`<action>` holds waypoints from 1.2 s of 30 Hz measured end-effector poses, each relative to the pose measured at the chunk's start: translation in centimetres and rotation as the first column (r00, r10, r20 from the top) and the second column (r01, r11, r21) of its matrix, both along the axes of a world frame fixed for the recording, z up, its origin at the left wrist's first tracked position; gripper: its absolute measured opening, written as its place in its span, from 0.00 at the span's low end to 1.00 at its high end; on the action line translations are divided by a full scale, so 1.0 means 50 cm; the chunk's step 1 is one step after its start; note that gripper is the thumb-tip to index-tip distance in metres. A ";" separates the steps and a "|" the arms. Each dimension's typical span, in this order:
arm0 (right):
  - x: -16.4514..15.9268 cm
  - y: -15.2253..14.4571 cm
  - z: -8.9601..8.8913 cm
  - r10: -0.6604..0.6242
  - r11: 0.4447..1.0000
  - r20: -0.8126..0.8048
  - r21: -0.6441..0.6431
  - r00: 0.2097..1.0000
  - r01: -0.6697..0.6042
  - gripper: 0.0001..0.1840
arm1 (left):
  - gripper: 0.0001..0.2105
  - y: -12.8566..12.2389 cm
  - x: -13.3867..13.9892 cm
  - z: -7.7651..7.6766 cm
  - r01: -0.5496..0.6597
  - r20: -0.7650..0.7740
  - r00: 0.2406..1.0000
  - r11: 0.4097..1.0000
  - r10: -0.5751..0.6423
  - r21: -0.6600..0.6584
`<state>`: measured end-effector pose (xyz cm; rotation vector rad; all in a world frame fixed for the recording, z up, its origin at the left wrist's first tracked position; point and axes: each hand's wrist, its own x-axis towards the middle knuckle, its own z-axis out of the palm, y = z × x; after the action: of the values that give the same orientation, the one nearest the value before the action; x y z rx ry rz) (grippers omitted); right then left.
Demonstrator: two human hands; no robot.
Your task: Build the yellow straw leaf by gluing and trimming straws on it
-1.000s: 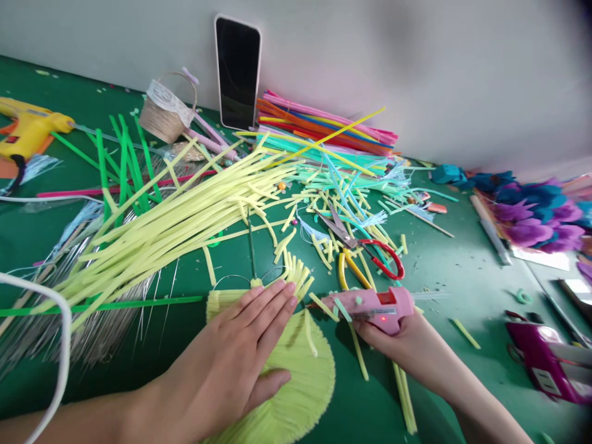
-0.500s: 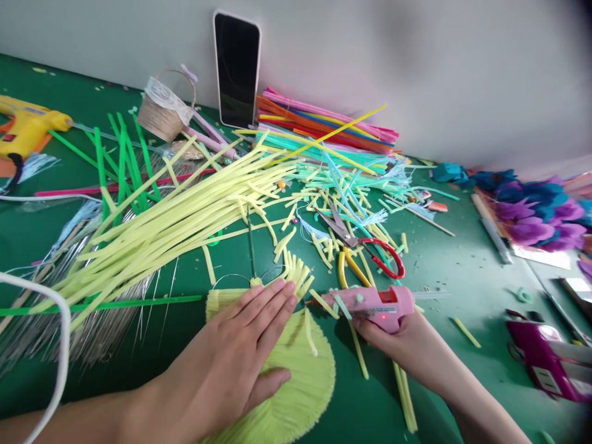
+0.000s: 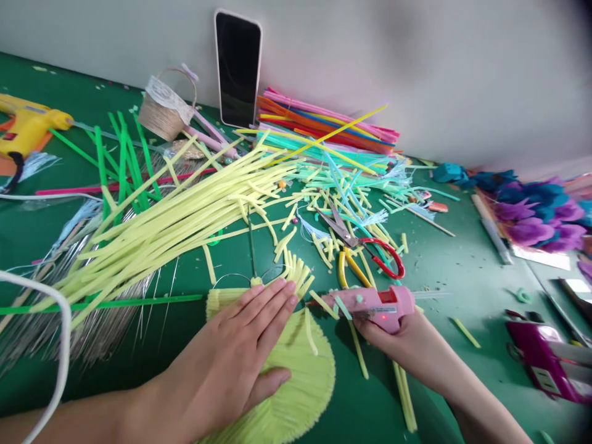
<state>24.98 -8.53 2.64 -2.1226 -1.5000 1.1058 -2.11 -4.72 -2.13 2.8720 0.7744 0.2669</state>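
Note:
My left hand lies flat, fingers stretched, over a pale yellow-green piece made of rows of fuzzy stems with a rounded edge. It covers the middle of that piece. Short yellow-green stem ends stick out beyond its fingertips. In my right hand is a pink hot glue gun, its small red light lit. The gun's nozzle points left, close to my left fingertips and the upper edge of the piece. Scissors with red handles and yellow-handled pliers lie just beyond the gun.
A large bundle of yellow-green pipe cleaners covers the left, over thin metal wires. A phone leans on the wall beside a twine basket. A yellow glue gun lies far left; a purple device lies right.

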 end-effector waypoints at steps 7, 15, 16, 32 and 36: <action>-0.023 0.004 0.009 -0.112 0.993 -0.007 0.024 0.994 0.112 0.13 | 0.34 0.002 0.000 0.003 0.008 -0.010 1.000 1.000 -0.008 -0.001; -0.003 0.003 0.005 0.025 0.999 -0.005 -0.029 1.000 -0.025 0.06 | 0.34 -0.002 -0.002 -0.002 0.000 -0.017 1.000 1.000 0.000 -0.025; -0.008 0.004 0.007 0.002 1.000 -0.004 -0.031 1.000 -0.002 0.07 | 0.34 -0.002 -0.002 -0.002 -0.001 -0.019 1.000 1.000 0.001 -0.023; -0.011 0.001 0.001 -0.056 0.998 0.005 -0.005 0.998 0.057 0.08 | 0.35 -0.001 -0.001 -0.001 -0.009 -0.034 0.999 1.000 0.008 -0.022; -0.028 0.003 0.010 -0.124 0.992 -0.012 -0.013 0.992 0.124 0.16 | 0.34 0.001 0.000 0.001 0.006 -0.032 0.999 1.000 -0.006 -0.008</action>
<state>23.57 -8.39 3.14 -2.1796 -1.3385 1.0845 -2.11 -4.66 -2.07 2.8771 0.7699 0.2169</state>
